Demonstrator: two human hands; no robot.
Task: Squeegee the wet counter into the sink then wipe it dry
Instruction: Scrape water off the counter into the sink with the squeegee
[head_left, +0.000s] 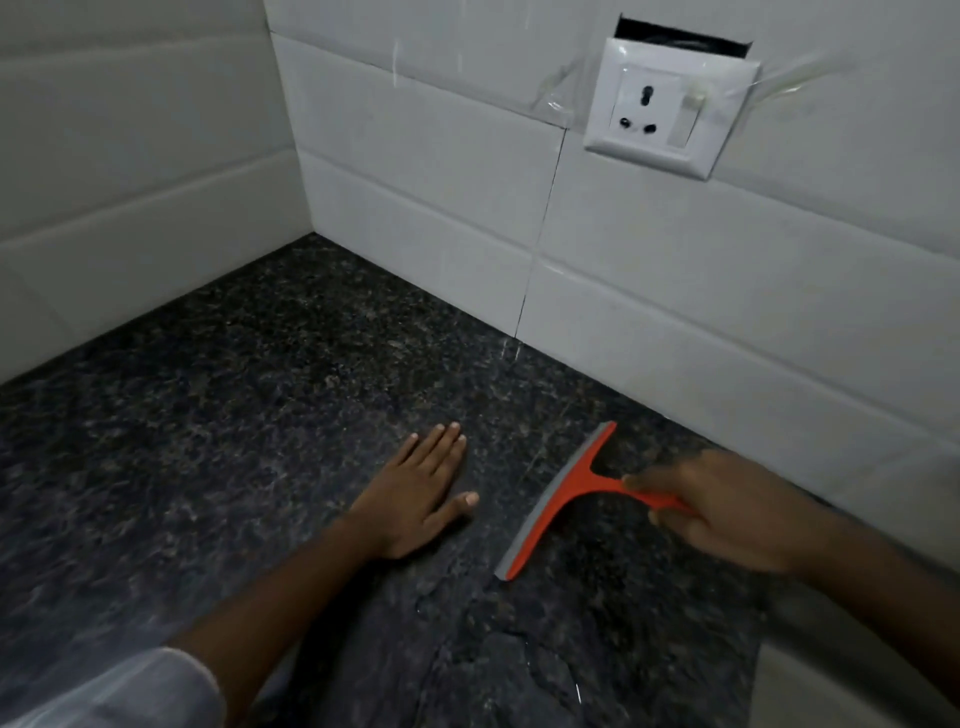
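An orange squeegee (563, 499) with a grey rubber blade stands on the dark speckled granite counter (234, 415), blade edge down and running diagonally. My right hand (727, 512) grips its orange handle from the right. To the left of the blade my left hand (421, 488) rests flat on the counter, fingers straight and pointing toward the wall. Patches of water glisten on the counter in front of the blade near the lower middle. A pale rim at the lower right (841, 670) may be the sink, but it is blurred.
White tiled walls (441, 171) meet in a corner behind the counter. A white socket and switch plate (670, 106) is fixed on the back wall, with clear tape beside it. A white sleeve (119, 691) shows at the lower left.
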